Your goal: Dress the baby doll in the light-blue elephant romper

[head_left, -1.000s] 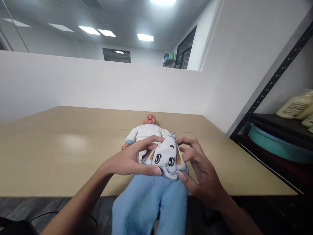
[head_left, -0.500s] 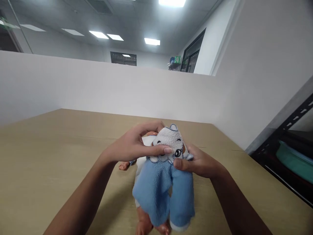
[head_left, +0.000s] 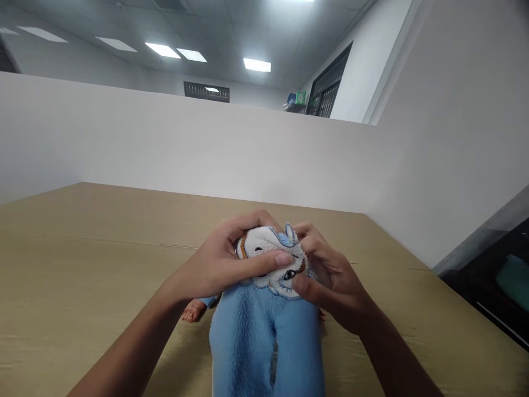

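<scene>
Both my hands grip a fluffy blue baby garment [head_left: 264, 342] with a white embroidered animal face [head_left: 268, 253] at its top. My left hand [head_left: 215, 264] is closed over the left side of the face patch, thumb pressed across it. My right hand [head_left: 326, 275] pinches the right side of the patch. A baby doll lies on the wooden table [head_left: 82, 259] underneath the garment; only one small doll hand [head_left: 192, 313] shows at the left, the rest is hidden.
A white partition wall [head_left: 165, 143] runs along the table's far edge. At the right stands a dark metal shelf [head_left: 487, 292] holding a teal item [head_left: 514, 278].
My hands and the garment have moved down over the doll, covering its head and body. The blue legs now reach the bottom of the view, and the doll's feet are out of sight.
</scene>
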`<state>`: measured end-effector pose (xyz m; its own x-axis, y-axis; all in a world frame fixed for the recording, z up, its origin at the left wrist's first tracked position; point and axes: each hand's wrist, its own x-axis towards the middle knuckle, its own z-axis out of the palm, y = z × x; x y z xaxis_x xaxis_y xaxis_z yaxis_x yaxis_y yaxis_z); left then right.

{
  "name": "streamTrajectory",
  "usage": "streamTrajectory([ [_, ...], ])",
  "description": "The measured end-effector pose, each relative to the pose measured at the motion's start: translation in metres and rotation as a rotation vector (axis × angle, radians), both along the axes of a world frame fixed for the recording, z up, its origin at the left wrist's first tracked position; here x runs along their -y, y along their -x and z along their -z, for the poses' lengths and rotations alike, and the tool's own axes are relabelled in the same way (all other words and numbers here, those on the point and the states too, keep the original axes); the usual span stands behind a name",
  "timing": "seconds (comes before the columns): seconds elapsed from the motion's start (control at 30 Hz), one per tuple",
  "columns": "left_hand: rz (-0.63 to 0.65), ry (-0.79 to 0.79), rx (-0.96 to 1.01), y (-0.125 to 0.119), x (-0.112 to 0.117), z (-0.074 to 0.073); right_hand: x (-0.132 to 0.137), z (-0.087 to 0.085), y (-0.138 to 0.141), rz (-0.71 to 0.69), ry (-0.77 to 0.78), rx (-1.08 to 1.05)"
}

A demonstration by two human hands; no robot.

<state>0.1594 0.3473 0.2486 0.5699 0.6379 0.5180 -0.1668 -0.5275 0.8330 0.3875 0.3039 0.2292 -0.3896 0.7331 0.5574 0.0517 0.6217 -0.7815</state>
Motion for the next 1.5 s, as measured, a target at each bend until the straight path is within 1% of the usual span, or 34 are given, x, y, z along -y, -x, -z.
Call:
streamTrajectory([
  [0.07, -0.036, -0.028, 0.019, -0.001, -0.002, 0.002, -0.002, 0.001, -0.002, 0.000, -0.015, -0.061],
  [0.17, -0.079, -0.120, 0.038, -0.003, -0.003, 0.003, -0.001, 0.000, -0.003, -0.025, -0.017, -0.119],
  [0.23, -0.093, -0.164, 0.033, -0.005, -0.002, 0.003, 0.002, -0.001, -0.002, -0.055, 0.020, -0.135],
  [0.3, -0.117, -0.163, -0.002, -0.006, -0.002, 0.003, 0.005, 0.000, -0.001, -0.081, 0.074, -0.145],
  [0.4, -0.208, -0.187, -0.071, -0.005, -0.001, 0.004, 0.007, 0.001, 0.000, -0.077, 0.138, -0.144],
  [0.53, -0.365, -0.319, -0.118, -0.002, -0.001, 0.003, 0.004, 0.001, 0.000, -0.079, 0.154, -0.132],
  [0.63, -0.418, -0.458, -0.116, -0.002, -0.002, 0.002, 0.003, 0.001, 0.000, -0.103, 0.136, -0.159],
  [0.7, -0.399, -0.515, -0.074, -0.002, -0.004, 0.002, 0.003, 0.001, 0.000, -0.128, 0.153, -0.169],
  [0.73, -0.379, -0.516, -0.040, -0.002, -0.004, 0.002, 0.003, 0.001, 0.000, -0.149, 0.171, -0.169],
  [0.8, -0.340, -0.454, 0.026, -0.001, -0.005, 0.005, 0.003, 0.001, 0.000, -0.199, 0.210, -0.163],
  [0.87, -0.293, -0.323, 0.062, 0.001, -0.005, 0.007, 0.003, 0.002, 0.001, -0.215, 0.220, -0.180],
  [0.93, -0.249, -0.175, 0.045, 0.004, -0.005, 0.008, 0.003, 0.004, 0.002, -0.155, 0.180, -0.236],
  [1.0, -0.197, -0.063, 0.007, 0.006, -0.004, 0.008, 0.002, 0.005, 0.000, -0.045, 0.144, -0.295],
  [1.07, -0.147, -0.008, -0.013, 0.007, -0.003, 0.006, 0.000, 0.004, -0.004, 0.008, 0.190, -0.292],
  [1.1, -0.125, 0.005, -0.014, 0.007, -0.002, 0.005, -0.002, 0.003, -0.007, -0.006, 0.243, -0.255],
  [1.17, -0.098, 0.014, -0.012, 0.005, -0.002, 0.004, -0.006, 0.001, -0.014, -0.095, 0.379, -0.107],
  [1.23, -0.081, 0.007, -0.035, 0.004, -0.001, 0.002, -0.010, -0.002, -0.020, -0.197, 0.469, 0.136],
  [1.27, -0.069, 0.004, -0.064, 0.004, -0.001, 0.001, -0.012, -0.003, -0.022, -0.219, 0.474, 0.258],
  [1.3, -0.058, 0.004, -0.105, 0.005, -0.002, 0.001, -0.013, -0.004, -0.023, -0.212, 0.445, 0.349],
  [1.33, -0.045, 0.007, -0.160, 0.007, -0.003, 0.000, -0.014, -0.005, -0.024, -0.178, 0.385, 0.393],
  [1.37, -0.027, 0.014, -0.233, 0.010, -0.005, -0.001, -0.014, -0.005, -0.024, -0.134, 0.303, 0.386],
  [1.43, 0.028, 0.033, -0.391, 0.017, -0.011, -0.002, -0.013, -0.005, -0.024, -0.065, 0.160, 0.260],
  [1.5, 0.121, 0.026, -0.491, 0.025, -0.018, -0.002, -0.012, -0.004, -0.025, -0.047, 0.107, 0.131],
])
